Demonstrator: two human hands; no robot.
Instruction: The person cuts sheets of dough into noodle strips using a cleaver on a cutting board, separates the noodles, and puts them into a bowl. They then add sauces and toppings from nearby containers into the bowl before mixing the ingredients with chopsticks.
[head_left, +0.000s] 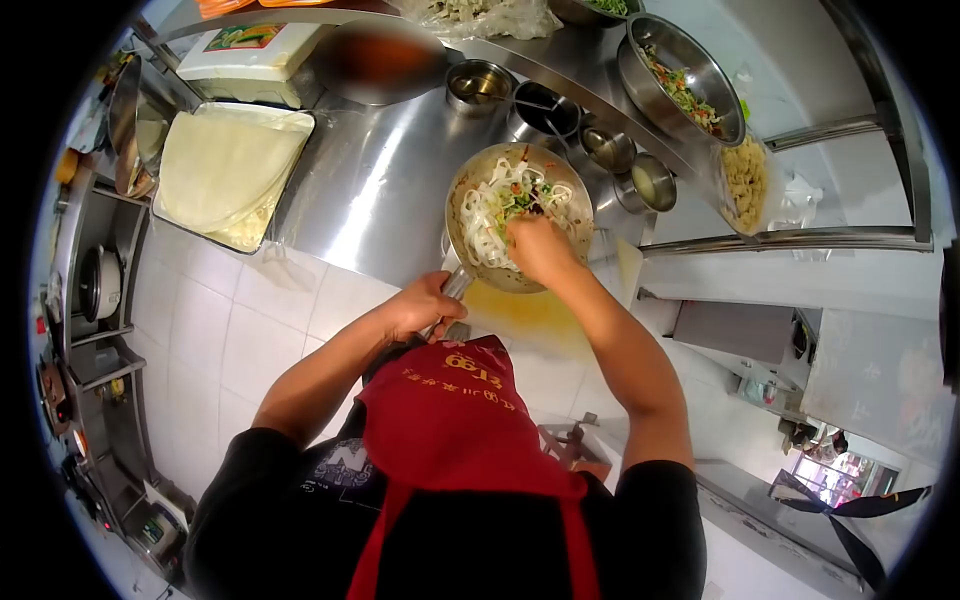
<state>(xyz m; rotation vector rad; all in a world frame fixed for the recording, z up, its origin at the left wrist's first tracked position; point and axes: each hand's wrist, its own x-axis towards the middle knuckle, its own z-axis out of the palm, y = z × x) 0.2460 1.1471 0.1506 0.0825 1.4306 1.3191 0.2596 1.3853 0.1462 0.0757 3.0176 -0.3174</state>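
Note:
A round metal pan (458,205) holds wide white noodles (484,222) topped with chopped greens and bits of orange and red. My left hand (425,305) is closed around the pan's handle (459,282), on the side toward my body. Reaching in from the right, my right hand (541,247) has its fingers bent down into the noodles and greens. The fingertips are partly hidden by the food and by the hand itself. Under the near side of the pan lies a yellowish surface (525,310).
Behind the pan stand metal pots (478,88) of sauce, some with ladles. A large bowl of shredded vegetables (688,90) sits on the raised shelf at right. On the left are a tray of pale flat sheets (228,170) and a white foam box (250,60).

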